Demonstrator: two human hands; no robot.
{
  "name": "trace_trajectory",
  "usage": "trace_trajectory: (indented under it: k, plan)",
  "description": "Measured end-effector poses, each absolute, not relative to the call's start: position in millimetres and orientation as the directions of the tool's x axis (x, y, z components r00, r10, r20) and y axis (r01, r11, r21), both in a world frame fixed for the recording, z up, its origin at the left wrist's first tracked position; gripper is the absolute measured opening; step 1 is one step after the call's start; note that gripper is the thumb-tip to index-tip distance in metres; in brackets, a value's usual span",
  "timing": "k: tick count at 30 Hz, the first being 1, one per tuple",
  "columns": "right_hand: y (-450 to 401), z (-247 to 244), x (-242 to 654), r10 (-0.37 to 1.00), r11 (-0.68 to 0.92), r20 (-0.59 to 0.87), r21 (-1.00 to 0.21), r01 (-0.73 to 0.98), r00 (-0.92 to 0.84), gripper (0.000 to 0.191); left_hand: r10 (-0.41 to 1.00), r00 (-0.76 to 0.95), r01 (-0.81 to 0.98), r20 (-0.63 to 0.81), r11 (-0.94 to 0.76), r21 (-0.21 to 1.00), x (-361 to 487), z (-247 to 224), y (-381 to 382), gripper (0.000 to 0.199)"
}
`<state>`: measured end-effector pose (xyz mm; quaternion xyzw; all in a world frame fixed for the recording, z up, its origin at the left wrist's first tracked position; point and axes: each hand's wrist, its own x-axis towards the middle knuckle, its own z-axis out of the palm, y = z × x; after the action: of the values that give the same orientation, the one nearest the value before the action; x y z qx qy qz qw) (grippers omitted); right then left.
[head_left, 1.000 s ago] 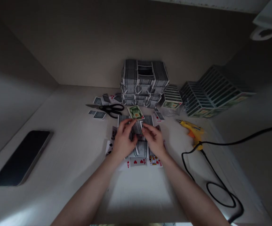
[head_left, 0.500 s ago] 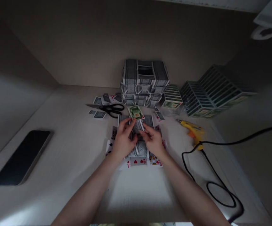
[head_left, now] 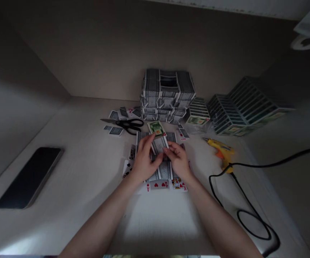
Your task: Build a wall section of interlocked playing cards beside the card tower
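Observation:
Between my hands is a playing card, its grey patterned back facing up toward me. My left hand grips its left side, with the thumb at the lower edge. My right hand pinches its right side between thumb and fingers. Underneath lies a flat structure of joined playing cards, partly covered by my hands. Face-up cards stick out around it, among them hearts and a king. Just beyond my left fingertips rests a green picture card.
Behind stands a block built of cards. Black-handled scissors and cut card pieces lie to its left. Racks of green-fronted cards stand at the right, near a yellow glue gun with its black cord. A phone lies left.
The card between my hands has tipped so that more of its patterned back shows. My left hand has shifted slightly around it. The whole view has moved a little.

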<state>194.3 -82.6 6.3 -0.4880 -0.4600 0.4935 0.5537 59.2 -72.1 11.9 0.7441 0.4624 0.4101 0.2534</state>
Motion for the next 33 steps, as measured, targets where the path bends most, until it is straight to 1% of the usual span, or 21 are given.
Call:
trace_trajectory:
  k: [2,4,6,11,15,20,23,25,27,29,31,33]
  plan:
    - [-82.5,7.5,193.8,0.997,0.011,0.003,-0.996,-0.089,0.082,0.023,0.933,0.177,0.468,0.312,-0.359,0.807,59.4,12.0,-70.2,0.046]
    - [-83.1,6.5,193.2,0.997,-0.002,-0.008,-0.997,-0.078,0.076,0.023,0.962,0.146,0.481,0.231,-0.273,0.833,59.1,11.2,-68.2,0.03]
    - [-84.0,4.0,192.9,0.998,0.001,-0.002,-0.998,-0.058,0.065,0.022,0.975,0.131,0.51,0.177,-0.22,0.832,58.5,10.3,-67.0,0.024]
    - [-85.0,-2.7,194.4,0.999,0.037,0.035,-0.997,0.071,-0.03,0.016,0.98,0.085,0.522,0.18,-0.198,0.829,57.3,8.7,-67.5,0.023]
    - [-85.0,-3.2,194.7,0.998,0.043,0.038,-0.994,0.105,-0.042,0.013,0.978,0.085,0.516,0.191,-0.207,0.831,57.3,7.2,-68.1,0.027]
    - [-86.8,-1.4,193.8,0.998,0.044,0.037,-0.991,0.124,-0.055,0.016,0.972,0.065,0.553,0.224,-0.222,0.803,57.9,6.4,-66.2,0.031]
    - [-87.2,-1.3,194.4,0.997,0.067,0.06,-0.977,0.204,-0.039,0.018,0.971,0.065,0.581,0.232,-0.226,0.782,58.0,6.6,-65.4,0.032]
    - [-86.8,-0.6,194.6,0.995,0.096,0.095,-0.953,0.286,-0.019,0.025,0.97,0.059,0.589,0.234,-0.223,0.777,57.9,6.8,-65.6,0.032]
    - [-86.2,0.4,194.3,0.993,0.116,0.12,-0.94,0.321,-0.007,0.033,0.969,0.048,0.585,0.242,-0.224,0.779,57.8,7.0,-66.3,0.031]
    - [-85.7,1.1,193.5,0.994,0.106,0.11,-0.958,0.267,0.0,0.03,0.967,0.044,0.571,0.252,-0.231,0.787,57.6,7.5,-67.2,0.029]
    - [-85.2,0.6,192.7,0.998,0.061,0.062,-0.984,0.169,-0.001,0.022,0.968,0.059,0.554,0.242,-0.233,0.799,57.6,8.2,-67.9,0.03]
    - [-85.0,-0.8,192.5,1.0,0.012,0.012,-0.995,0.097,-0.001,0.019,0.972,0.073,0.554,0.223,-0.225,0.802,57.6,9.1,-68.5,0.03]
